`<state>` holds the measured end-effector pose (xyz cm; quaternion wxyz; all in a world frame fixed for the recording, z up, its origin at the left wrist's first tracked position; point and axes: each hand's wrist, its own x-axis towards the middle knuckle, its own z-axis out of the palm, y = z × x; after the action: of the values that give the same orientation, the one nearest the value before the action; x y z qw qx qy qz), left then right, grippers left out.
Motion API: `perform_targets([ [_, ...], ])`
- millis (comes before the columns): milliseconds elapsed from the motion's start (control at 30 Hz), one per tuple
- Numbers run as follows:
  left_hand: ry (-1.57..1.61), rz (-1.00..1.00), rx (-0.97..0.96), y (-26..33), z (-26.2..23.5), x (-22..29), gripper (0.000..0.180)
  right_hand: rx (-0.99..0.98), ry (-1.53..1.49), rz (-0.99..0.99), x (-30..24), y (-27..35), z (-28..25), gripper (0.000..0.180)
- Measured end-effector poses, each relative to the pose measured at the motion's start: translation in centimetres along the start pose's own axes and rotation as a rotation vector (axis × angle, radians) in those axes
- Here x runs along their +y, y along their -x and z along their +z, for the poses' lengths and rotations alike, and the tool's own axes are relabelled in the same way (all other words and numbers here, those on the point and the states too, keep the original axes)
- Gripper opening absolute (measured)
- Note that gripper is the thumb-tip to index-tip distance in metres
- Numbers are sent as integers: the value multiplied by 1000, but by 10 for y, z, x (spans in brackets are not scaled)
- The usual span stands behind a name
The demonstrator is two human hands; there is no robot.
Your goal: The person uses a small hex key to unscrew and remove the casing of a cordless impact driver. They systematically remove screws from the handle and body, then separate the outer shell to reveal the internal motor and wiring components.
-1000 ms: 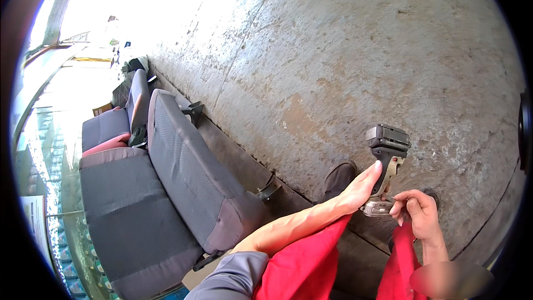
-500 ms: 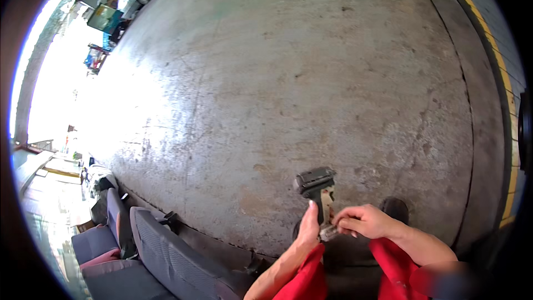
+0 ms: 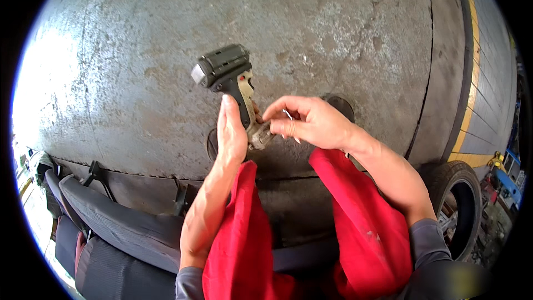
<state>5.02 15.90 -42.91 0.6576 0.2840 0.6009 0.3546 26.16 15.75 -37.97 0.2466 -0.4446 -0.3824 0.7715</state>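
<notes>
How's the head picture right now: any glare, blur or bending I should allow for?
Head view: glare whites out the floor at far left; the yellow line at right bows toward the rim; a patch at lower right is blurred; the drill looks fairly sharp.

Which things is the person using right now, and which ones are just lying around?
In use:
the power tool, held up in the left hand;
a thin shiny thing in the right hand, near the tool's base, too small to name.

Just lying about, with no hand on them:
the grey seats at lower left;
the tyre at right;
a blue thing beyond the tyre.
</notes>
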Motion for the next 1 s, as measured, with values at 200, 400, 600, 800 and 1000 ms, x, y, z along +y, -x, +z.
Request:
perform_targets([
  [200,-82,-77,-6,6,-1,8,70,-106,-564,25,24,-12,4,43],
  [400,-81,3,-12,3,-1,2,53,-57,-205,51,24,-10,-11,46],
  [600,-180,85,-23,-4,-10,-6,50,123,137,72,28,-11,-14,43],
  [800,-295,175,55,-18,-13,-21,50,154,76,35,34,-9,-19,28],
  [1000,-247,132,60,-18,-22,-33,50,147,156,154,48,-14,-27,28],
])
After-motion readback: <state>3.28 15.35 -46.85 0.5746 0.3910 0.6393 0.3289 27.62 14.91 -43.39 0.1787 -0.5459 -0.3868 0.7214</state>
